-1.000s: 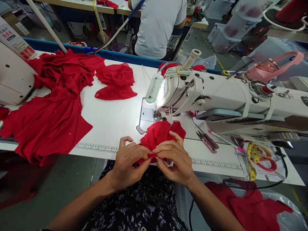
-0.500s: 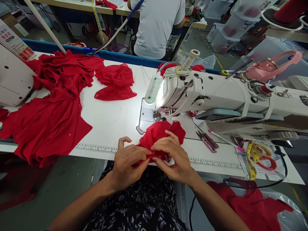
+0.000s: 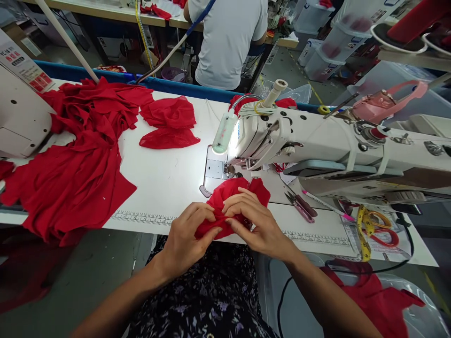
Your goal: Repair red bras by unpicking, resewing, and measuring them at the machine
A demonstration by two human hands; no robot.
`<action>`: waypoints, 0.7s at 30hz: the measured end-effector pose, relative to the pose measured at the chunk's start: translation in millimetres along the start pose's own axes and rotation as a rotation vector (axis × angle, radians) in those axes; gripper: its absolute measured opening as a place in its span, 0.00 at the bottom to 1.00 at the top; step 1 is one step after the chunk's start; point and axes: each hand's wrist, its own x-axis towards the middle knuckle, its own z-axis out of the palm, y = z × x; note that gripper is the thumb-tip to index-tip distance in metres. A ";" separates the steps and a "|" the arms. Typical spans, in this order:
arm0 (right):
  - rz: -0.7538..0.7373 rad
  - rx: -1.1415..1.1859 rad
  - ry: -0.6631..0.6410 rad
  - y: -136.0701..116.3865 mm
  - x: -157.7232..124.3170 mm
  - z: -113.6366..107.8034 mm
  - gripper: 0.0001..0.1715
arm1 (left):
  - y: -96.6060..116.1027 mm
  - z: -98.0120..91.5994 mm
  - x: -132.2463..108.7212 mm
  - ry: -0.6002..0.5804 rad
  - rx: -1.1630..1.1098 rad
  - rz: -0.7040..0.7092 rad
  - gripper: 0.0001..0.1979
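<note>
A small crumpled piece of red fabric lies at the near edge of the white sewing table, just in front of the needle plate. My left hand pinches its near left edge with closed fingers. My right hand rests on the piece from the right, fingers curled and gripping the same fold. The two hands touch at the fingertips. The white sewing machine stands right behind them, its lamp lit.
A big heap of red fabric covers the table's left side, with two smaller red pieces behind. Thread snips, a yellow tape measure and red-handled scissors lie at right. A person in a white shirt sits beyond.
Both hands have crept a little up and forward on the red piece, and my left fingers have closed further onto the fold. The view has tilted slightly.
</note>
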 end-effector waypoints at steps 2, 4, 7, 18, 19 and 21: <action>0.048 -0.017 -0.044 1.6 2.2 -6.4 0.05 | -2.3 -3.7 0.2 -0.069 -0.066 -0.103 0.06; 0.088 -0.031 -0.084 3.1 4.1 -10.8 0.04 | -3.5 -6.5 0.4 -0.100 -0.093 -0.146 0.05; 0.125 -0.044 -0.129 3.3 6.4 -12.0 0.03 | -2.5 -7.0 1.1 -0.081 -0.104 -0.160 0.05; 0.077 -0.010 -0.155 -8.0 16.2 -14.3 0.06 | -0.7 -0.5 2.8 -0.041 -0.103 -0.164 0.07; 0.074 -0.008 -0.153 -8.3 16.5 -14.5 0.06 | -0.6 0.0 3.2 -0.029 -0.114 -0.168 0.08; 0.068 -0.014 -0.148 -8.4 16.7 -14.4 0.06 | 0.0 1.5 4.3 -0.008 -0.137 -0.185 0.10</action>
